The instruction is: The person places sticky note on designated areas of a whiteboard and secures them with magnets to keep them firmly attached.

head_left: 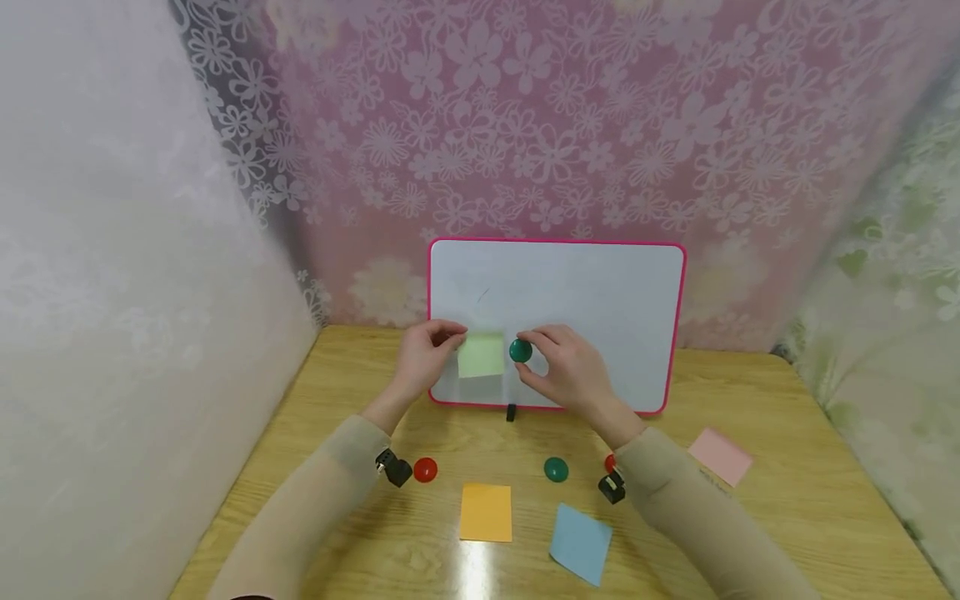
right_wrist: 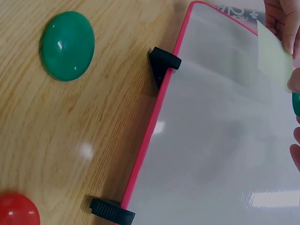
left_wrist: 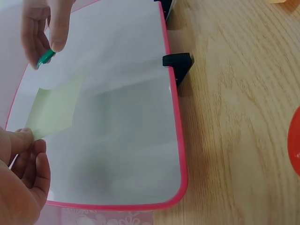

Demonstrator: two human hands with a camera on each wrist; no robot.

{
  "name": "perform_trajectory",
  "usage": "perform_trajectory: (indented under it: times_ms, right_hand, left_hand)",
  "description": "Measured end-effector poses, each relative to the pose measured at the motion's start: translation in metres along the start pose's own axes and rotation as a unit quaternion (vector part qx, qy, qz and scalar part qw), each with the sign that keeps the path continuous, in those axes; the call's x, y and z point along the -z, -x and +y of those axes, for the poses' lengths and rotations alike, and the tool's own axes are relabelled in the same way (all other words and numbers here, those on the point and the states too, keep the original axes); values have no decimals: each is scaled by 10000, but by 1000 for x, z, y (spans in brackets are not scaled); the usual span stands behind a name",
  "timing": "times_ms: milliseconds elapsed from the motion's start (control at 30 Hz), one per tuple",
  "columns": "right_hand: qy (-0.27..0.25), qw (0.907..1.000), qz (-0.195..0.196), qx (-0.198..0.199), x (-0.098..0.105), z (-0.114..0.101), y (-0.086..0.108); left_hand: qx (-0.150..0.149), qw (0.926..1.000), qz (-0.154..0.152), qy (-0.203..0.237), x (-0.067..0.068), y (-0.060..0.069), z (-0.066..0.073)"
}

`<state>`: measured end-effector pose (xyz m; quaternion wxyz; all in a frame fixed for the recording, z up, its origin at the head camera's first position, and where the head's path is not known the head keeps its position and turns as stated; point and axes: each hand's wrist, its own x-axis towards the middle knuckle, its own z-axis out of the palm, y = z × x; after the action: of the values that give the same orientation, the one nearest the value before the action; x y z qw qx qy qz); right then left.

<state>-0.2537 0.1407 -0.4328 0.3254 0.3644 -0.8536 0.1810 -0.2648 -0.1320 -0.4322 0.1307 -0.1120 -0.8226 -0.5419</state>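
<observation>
My left hand (head_left: 427,358) pinches a pale green sticky note (head_left: 481,354) by its upper left corner, in front of the whiteboard (head_left: 592,317). In the left wrist view the note (left_wrist: 54,108) stands slightly off the board's surface, tilted. My right hand (head_left: 566,367) holds a round green magnet (head_left: 521,350) between thumb and fingers, just right of the note. Seen from the left wrist, that magnet (left_wrist: 46,56) is edge-on at the fingertips. The whiteboard has a pink frame and stands upright on black feet (right_wrist: 164,60).
On the wooden table (head_left: 360,517) lie a red magnet (head_left: 425,470), a green magnet (head_left: 556,469) and another red magnet (head_left: 610,462) partly behind the right wrist. Orange (head_left: 486,512), blue (head_left: 581,543) and pink (head_left: 721,457) sticky notes lie nearby. A flowered curtain (head_left: 525,125) hangs behind.
</observation>
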Motion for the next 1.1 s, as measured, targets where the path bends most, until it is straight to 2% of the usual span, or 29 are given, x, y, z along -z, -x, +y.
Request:
perform_trajectory:
  times_ms: [200,367,667,1100]
  right_hand:
    - [162,9997,-79,171,-2,4,-3]
    - [155,9995,48,269,-6,6,-6]
    - [131,9993,223,251,-9,9,-18]
    - [122,9990,370,217,-17,9,-39]
  left_hand:
    - [165,9998,-11,-94,-4,-2,2]
    - [235,9997,-12,-82,-3,-2,3]
    - [8,10000,76,-17,-1,-10,5]
    - [-42,9999,20,-118,2,-20,13]
